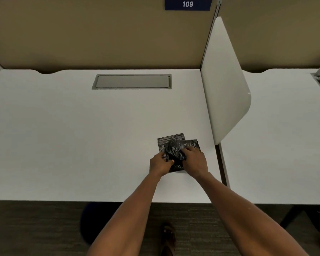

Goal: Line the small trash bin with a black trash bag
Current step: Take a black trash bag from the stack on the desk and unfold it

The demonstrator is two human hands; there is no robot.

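A small stack of folded black trash bags (171,140) lies on the white desk (81,135), near its right side. My left hand (160,164) pinches the crumpled top bag (174,151) at its left edge. My right hand (194,159) grips the same bag from the right. Both hands touch the bag above the flat folded ones. A dark rounded shape (92,222) shows on the floor under the desk's front edge; I cannot tell whether it is the trash bin.
A grey cable hatch (132,81) is set into the desk at the back. A white divider panel (225,85) stands to the right, with a second desk (275,145) beyond it. A tan partition with a "109" sign (187,4) rises behind. My shoe (168,235) is on the carpet.
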